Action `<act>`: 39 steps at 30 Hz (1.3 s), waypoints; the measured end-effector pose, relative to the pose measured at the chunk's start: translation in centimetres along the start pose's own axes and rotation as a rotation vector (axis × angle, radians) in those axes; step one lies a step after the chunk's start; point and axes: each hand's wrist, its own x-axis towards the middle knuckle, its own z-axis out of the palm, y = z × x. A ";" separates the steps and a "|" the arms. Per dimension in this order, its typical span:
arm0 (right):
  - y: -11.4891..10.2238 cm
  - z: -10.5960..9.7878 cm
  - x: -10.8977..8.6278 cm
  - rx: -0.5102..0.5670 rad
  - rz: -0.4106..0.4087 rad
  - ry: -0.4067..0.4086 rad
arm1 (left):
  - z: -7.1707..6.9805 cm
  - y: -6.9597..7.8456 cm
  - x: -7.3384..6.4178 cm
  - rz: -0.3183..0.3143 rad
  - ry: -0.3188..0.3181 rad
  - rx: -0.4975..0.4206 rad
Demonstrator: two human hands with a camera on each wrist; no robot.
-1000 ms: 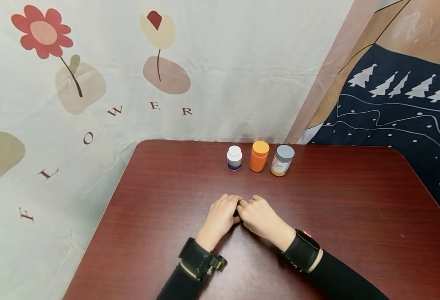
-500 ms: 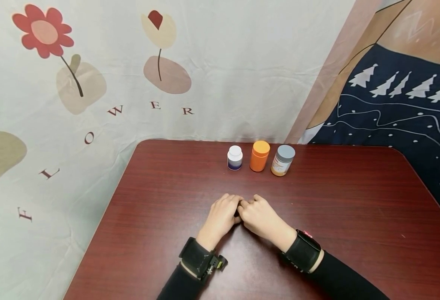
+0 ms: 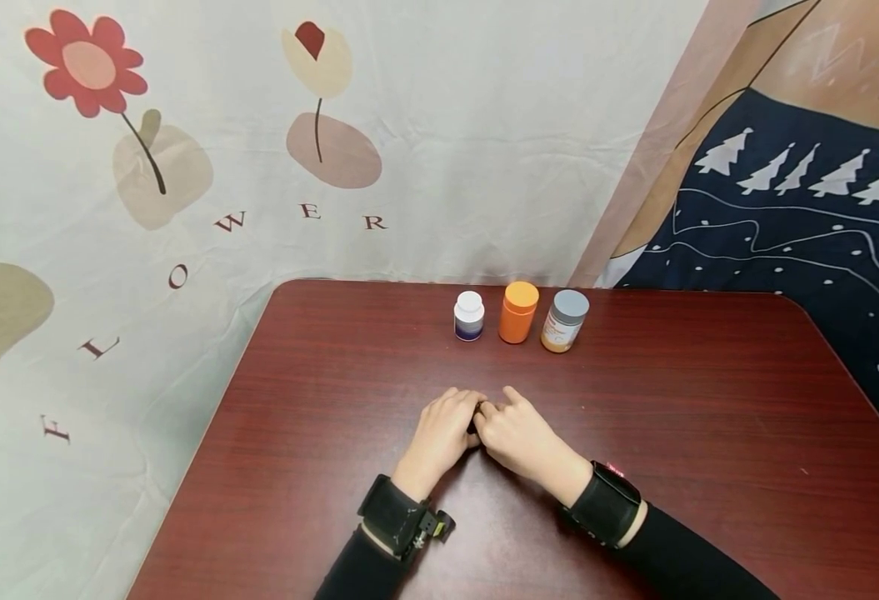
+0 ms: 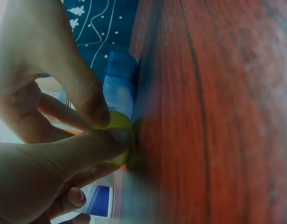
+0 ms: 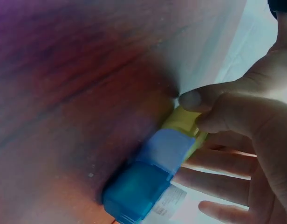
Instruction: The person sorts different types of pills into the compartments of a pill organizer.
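Low over the table, my hands meet on a pill box (image 5: 141, 189), a narrow strip with blue, pale blue and yellow sections. In the head view it is mostly hidden under the hands, with only a dark gap between them. My left hand (image 3: 439, 429) curls round the box, its thumb at the yellow section (image 4: 118, 119). My right hand (image 3: 517, 437) holds the same section; its thumb lies beside the left thumb, and one finger points forward. The blue end sticks out on the right hand's side. Whether a lid is lifted cannot be told.
Beyond the hands stand three containers: a white bottle (image 3: 468, 312), an orange bottle (image 3: 517, 315) and a grey-lidded jar (image 3: 564, 321). They share the reddish-brown wooden table (image 3: 709, 400). A pale curtain (image 3: 484, 125) and a navy patterned cloth (image 3: 799, 217) hang behind it.
One finger of my right hand has straightened slightly forward. Otherwise both hands stay in place, and the bottles have not moved.
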 end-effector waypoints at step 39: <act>5.5 1.6 1.4 0.463 0.345 -0.232 | 1.8 -1.8 0.4 -0.230 -0.220 -0.149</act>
